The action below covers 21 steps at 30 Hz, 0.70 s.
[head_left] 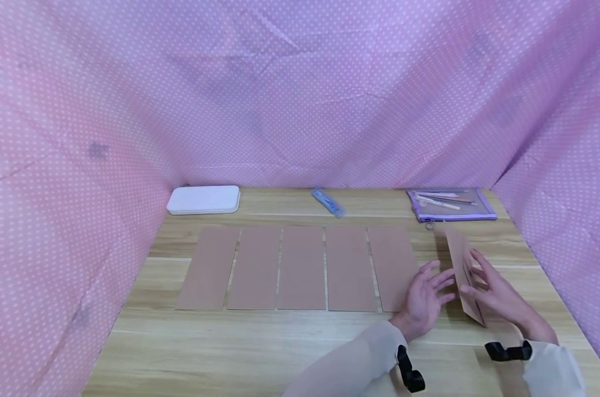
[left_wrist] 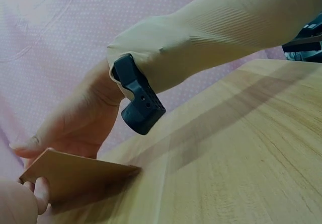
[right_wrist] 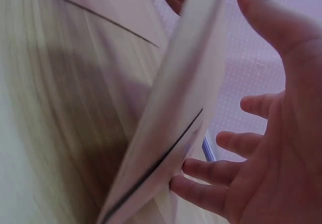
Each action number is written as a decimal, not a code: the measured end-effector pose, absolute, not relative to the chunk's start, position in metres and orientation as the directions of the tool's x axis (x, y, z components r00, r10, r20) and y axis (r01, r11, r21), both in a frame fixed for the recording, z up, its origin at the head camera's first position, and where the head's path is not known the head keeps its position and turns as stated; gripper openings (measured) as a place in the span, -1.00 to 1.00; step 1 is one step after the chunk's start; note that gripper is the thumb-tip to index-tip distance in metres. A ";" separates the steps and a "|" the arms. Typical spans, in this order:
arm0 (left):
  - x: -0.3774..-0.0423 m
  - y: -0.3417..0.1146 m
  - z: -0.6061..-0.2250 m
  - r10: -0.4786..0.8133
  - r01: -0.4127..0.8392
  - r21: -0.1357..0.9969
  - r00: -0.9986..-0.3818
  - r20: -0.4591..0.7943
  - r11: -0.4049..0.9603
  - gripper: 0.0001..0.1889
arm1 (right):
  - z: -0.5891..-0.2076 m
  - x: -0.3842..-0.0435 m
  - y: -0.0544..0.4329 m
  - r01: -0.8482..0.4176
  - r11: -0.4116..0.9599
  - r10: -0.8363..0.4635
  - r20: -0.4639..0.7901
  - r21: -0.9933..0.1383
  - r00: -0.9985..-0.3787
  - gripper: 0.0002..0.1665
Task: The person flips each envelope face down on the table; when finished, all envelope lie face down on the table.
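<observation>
A stack of brown cards (head_left: 460, 264) stands on its edge on the table at the right, tilted, between the two hands. My left hand (head_left: 424, 300) is beside its left face, fingers straight and fingertips right at the card. From the other side my right hand (head_left: 503, 298) touches it with spread fingers. In the right wrist view, the right hand's lower fingertips (right_wrist: 188, 166) meet the stack's face (right_wrist: 166, 133), where a dark line runs along it. Several brown cards (head_left: 302, 267) lie flat in a row to the left, the nearest partly behind my left hand.
Along the back of the table (head_left: 230, 353) are a white case (head_left: 203, 199), a blue packet (head_left: 328, 202) and a purple-edged mesh pouch (head_left: 488, 216) with pens inside. Pink dotted cloth (head_left: 300, 99) hangs around three sides. Black straps (head_left: 410, 370) are on both wrists.
</observation>
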<state>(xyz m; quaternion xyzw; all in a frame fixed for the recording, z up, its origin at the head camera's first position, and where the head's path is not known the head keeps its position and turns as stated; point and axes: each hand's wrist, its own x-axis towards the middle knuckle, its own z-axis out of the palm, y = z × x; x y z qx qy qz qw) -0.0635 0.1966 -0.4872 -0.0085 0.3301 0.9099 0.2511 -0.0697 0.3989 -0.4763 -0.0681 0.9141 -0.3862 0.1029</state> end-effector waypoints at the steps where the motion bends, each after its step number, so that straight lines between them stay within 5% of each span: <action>1: -0.063 0.196 -0.486 0.454 -0.459 0.599 -0.874 -0.173 -0.656 -0.46 | -0.477 -0.070 0.398 -0.058 0.680 -0.213 -0.122 -0.731 -0.969 0.14; 10: -0.064 0.195 -0.476 0.471 -0.450 0.606 -0.871 -0.138 -0.655 -0.44 | -0.481 -0.065 0.395 -0.138 0.540 -0.279 -0.022 -0.830 -0.960 0.13; 21: -0.062 0.194 -0.472 0.496 -0.447 0.612 -0.863 -0.101 -0.653 -0.48 | -0.477 -0.065 0.391 -0.149 0.546 -0.302 -0.027 -0.824 -0.953 0.09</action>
